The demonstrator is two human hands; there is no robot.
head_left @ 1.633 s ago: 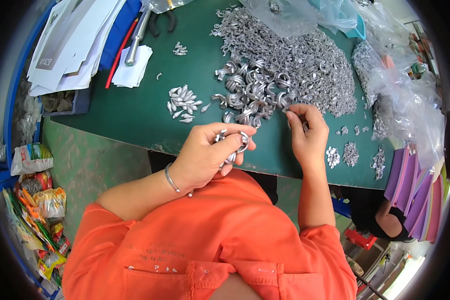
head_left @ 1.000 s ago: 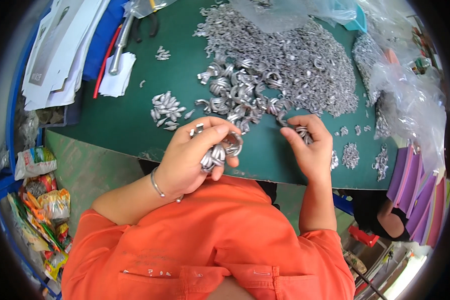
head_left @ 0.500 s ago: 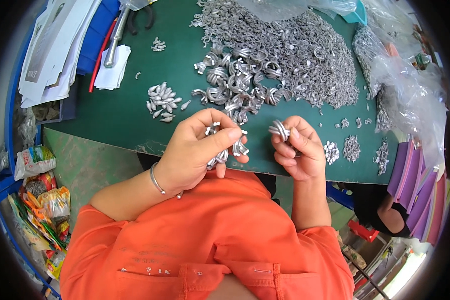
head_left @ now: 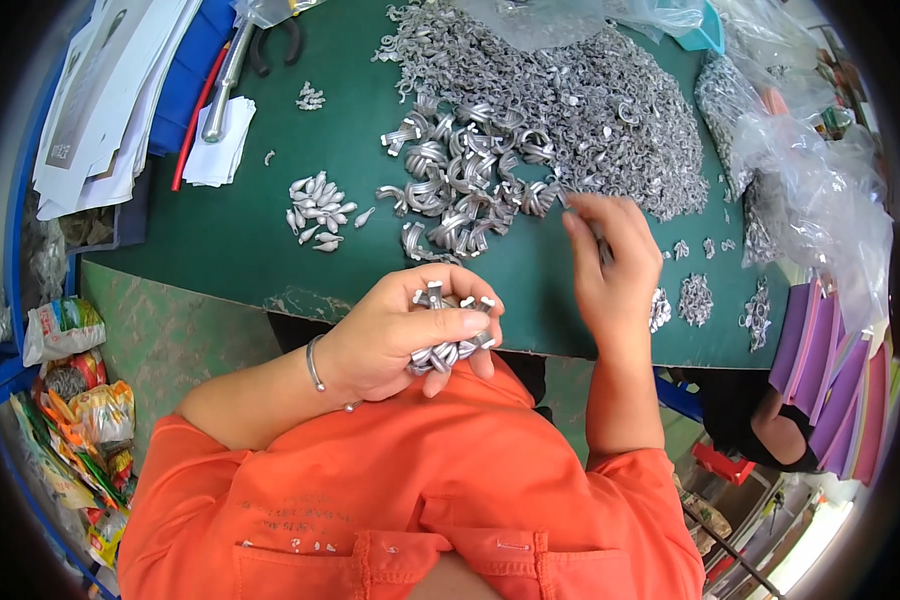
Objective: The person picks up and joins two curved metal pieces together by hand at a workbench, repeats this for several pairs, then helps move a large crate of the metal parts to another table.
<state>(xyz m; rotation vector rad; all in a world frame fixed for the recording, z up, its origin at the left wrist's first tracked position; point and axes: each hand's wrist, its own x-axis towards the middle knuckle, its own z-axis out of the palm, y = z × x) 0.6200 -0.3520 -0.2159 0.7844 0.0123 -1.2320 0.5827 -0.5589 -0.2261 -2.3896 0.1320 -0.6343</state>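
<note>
Left hand (head_left: 395, 335) was closed around a bunch of clips (head_left: 448, 345), held at the table (head_left: 230, 240) edge near the chest. Right hand (head_left: 610, 270) reached the clip pile (head_left: 530, 130), fingertips pinched; grip contents unclear. Clear bags (head_left: 820, 190) lay right, white papers (head_left: 100, 90) top left, colourful packets (head_left: 70, 400) lower left.

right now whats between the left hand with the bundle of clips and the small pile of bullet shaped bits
In the head view, only bare green mat and its worn front edge lie between the left hand and the bullet-shaped bits.
</note>
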